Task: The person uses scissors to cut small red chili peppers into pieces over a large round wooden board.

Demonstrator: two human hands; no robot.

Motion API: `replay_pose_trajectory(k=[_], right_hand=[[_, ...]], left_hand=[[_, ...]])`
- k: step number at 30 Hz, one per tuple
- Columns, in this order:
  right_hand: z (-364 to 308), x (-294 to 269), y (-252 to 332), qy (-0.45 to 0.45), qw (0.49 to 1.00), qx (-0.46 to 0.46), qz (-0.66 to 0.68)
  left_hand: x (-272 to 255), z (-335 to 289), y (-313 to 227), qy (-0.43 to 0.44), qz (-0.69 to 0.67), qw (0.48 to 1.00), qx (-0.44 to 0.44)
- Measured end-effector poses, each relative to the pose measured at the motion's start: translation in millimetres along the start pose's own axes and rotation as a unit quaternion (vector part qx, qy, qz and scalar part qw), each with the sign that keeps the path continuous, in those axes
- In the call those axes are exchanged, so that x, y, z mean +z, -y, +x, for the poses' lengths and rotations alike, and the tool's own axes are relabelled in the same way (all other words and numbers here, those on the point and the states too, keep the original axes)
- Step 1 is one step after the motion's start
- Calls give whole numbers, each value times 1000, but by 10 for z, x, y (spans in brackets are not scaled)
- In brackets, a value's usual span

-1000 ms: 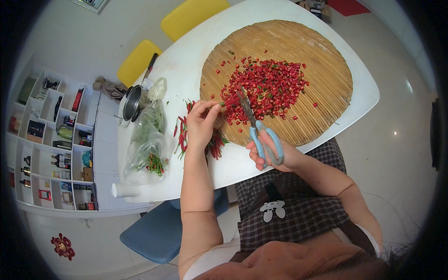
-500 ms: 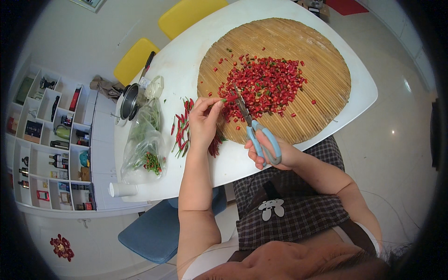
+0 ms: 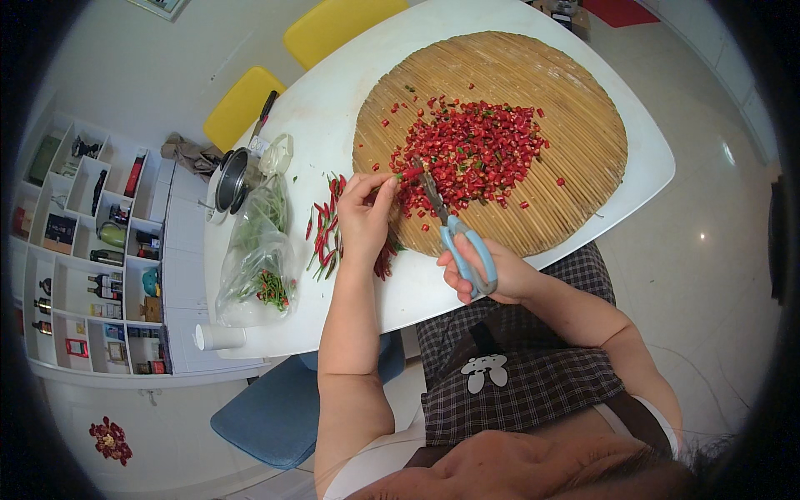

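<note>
Between the thumb and fingers of my left hand (image 3: 367,212) is a red chili pepper (image 3: 408,174), its stem end in my grip and its tip toward the scissor blades. My right hand (image 3: 496,271) is closed round the light-blue and grey handles of the scissors (image 3: 472,250). The blades reach up and left to the pepper's free end. Below and beyond them, a heap of chopped red chili pieces (image 3: 479,150) lies on the round slatted wooden board (image 3: 575,92). Whole red chilies (image 3: 327,229) lie beside my left wrist, partly hidden by the forearm.
A clear plastic bag (image 3: 250,275) with green and red chilies lies at the left of the white table (image 3: 308,312). Near it are a dark pot (image 3: 233,181), a knife (image 3: 265,112) and a white cup (image 3: 220,337). Yellow chairs (image 3: 333,29) stand behind; a blue chair (image 3: 271,417) is in front.
The scissor handles have drawn closer together as my right fingers closed. My left hand and the pepper stay almost in place.
</note>
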State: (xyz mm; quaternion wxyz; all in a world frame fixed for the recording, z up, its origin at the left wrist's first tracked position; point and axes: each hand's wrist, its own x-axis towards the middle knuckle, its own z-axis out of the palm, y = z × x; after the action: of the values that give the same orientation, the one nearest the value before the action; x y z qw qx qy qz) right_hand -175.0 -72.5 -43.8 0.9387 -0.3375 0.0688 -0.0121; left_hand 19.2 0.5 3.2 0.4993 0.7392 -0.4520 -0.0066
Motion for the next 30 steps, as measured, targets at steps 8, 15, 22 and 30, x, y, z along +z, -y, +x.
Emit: replay_pose_trajectory(k=[8,15,22,30], right_hand=[[52,-143,-67,70,997,-1,18],[26,-58,-23,33,999,2,21],[-5,-4,15,12,1000,2,29],[29,-55,-28,26,999,5,24]], left_hand=[[85,-48,-133,-8,8,1000,27],[79,-57,-131,16,24,999,45],[76,-55,-157,11,49,997,57],[74,-52,-134,-25,29,999,34]])
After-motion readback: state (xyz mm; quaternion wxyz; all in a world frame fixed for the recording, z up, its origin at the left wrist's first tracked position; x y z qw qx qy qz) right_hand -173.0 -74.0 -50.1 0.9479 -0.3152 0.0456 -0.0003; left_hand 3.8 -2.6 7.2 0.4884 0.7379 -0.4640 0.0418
